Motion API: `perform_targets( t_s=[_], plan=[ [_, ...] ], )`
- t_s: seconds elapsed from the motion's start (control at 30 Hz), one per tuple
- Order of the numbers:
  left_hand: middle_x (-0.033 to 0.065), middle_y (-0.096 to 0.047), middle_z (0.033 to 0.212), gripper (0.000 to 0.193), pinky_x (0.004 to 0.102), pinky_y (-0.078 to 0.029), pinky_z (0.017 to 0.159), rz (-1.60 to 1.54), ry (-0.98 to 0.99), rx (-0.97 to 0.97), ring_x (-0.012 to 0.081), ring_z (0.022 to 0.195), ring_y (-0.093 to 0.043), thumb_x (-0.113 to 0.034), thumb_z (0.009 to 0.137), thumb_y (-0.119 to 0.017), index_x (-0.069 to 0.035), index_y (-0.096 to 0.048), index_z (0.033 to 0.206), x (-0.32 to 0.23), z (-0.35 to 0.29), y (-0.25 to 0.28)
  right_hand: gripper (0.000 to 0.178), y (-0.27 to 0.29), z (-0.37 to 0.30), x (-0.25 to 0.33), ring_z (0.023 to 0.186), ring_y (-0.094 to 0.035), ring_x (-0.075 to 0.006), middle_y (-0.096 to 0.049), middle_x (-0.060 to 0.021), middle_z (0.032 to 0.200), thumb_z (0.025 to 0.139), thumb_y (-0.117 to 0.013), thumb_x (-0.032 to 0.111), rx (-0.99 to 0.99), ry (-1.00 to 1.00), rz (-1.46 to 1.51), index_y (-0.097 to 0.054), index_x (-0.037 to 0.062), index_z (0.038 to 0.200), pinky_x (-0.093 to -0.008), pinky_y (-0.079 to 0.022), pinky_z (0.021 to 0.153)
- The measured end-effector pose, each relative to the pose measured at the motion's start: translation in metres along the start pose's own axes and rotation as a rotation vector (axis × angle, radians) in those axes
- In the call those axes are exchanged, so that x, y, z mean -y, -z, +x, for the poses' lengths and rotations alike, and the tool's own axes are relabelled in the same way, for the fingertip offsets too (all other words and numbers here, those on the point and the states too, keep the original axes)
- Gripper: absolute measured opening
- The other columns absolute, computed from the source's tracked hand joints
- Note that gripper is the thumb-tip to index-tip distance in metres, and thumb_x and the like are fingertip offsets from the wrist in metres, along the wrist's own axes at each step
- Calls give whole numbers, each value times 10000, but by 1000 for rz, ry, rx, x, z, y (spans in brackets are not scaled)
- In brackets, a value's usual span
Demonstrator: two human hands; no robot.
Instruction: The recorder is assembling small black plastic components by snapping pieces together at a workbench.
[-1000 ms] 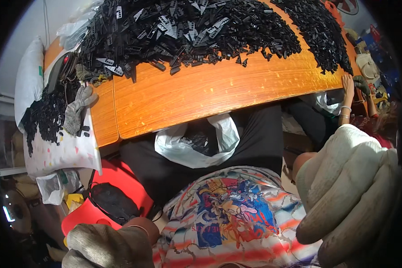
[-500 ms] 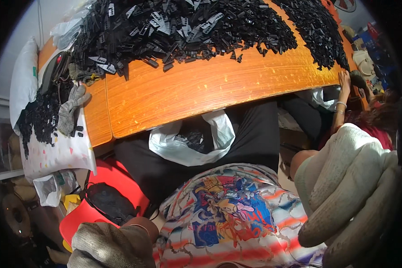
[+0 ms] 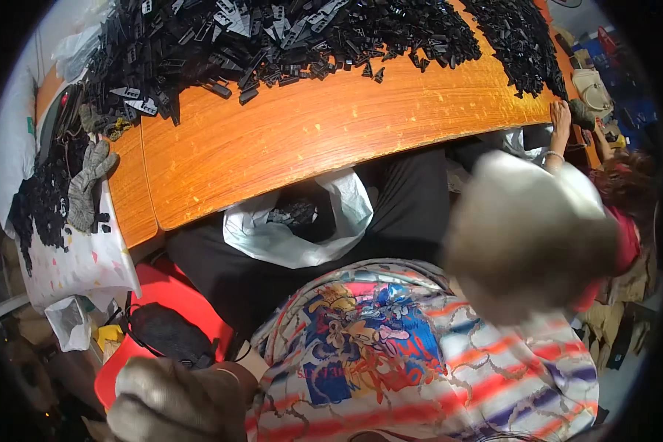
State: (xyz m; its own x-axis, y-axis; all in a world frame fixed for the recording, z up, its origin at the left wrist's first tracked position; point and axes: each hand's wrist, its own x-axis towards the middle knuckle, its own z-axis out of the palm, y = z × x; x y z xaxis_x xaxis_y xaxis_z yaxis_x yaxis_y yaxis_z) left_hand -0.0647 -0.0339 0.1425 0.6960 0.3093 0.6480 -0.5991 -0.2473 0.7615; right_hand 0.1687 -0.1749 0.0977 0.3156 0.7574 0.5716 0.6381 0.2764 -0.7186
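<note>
My left hand (image 3: 173, 401), in a knitted work glove, is low at the left beside the red chair (image 3: 188, 298) with a black bag (image 3: 169, 335) on it. Its fingers are curled closed, and whatever they may hold is hidden. At the right my right hand (image 3: 534, 236), in a pale glove, is raised in front of my body and smeared by motion, so its fingers cannot be read. A white plastic bag (image 3: 353, 210) lies open on my lap at the table edge, with dark pieces inside. Black plastic pieces (image 3: 272, 44) are heaped across the far side of the wooden table (image 3: 309, 125).
Another black heap (image 3: 523, 59) lies at the far right, where a co-worker's hand (image 3: 560, 121) rests on the table edge. Grey gloves (image 3: 88, 184) and black parts (image 3: 40, 214) lie on a patterned sheet (image 3: 81, 261) at left.
My right hand has moved left and inward over my lap's right side. The view has shifted, so the table appears farther left. My left hand stays low and closed.
</note>
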Motion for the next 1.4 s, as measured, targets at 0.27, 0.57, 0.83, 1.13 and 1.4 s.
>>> perform_targets(
  t_s=[0.27,0.57,0.83,1.13,1.4],
  plan=[
    [77,-646,940,249,233,-479,717,683,513,-380,102,785,-582,-5,886,-543,32,-604,1125,128,-8,5,255,-66,7,-107,818,-679,-292,-695,-116,926,889,-582,283,-15,-489,-352,-700,132,1057,-356,-534,766],
    [122,-642,1101,282,340,-491,845,939,406,-106,244,944,-635,-74,909,-540,-49,-593,1184,201,21,54,262,-87,48,-137,848,-664,-318,-689,-135,876,907,-542,334,135,-551,-580,-698,131,963,-396,-519,763],
    [135,-628,1029,183,329,-510,673,-92,148,-390,205,819,-609,-138,898,-577,-12,-571,1030,7,-2,-11,229,-92,31,-140,821,-646,-341,-666,-158,843,864,-569,279,45,-397,-481,-669,75,838,-428,-503,747],
    [56,-592,885,61,327,-467,686,-157,216,-69,168,749,-578,-136,900,-497,-92,-529,871,-32,-18,-6,193,-94,22,-149,810,-645,-327,-659,-136,859,878,-565,274,-30,-310,-522,-662,109,853,-431,-504,729],
    [-22,-555,752,161,295,-434,646,-89,268,-41,124,674,-558,-164,914,-466,-162,-510,760,-56,-13,-10,168,-90,19,-144,857,-631,-327,-647,-131,894,882,-570,238,17,-350,-532,-661,98,903,-397,-503,761]
  ],
)
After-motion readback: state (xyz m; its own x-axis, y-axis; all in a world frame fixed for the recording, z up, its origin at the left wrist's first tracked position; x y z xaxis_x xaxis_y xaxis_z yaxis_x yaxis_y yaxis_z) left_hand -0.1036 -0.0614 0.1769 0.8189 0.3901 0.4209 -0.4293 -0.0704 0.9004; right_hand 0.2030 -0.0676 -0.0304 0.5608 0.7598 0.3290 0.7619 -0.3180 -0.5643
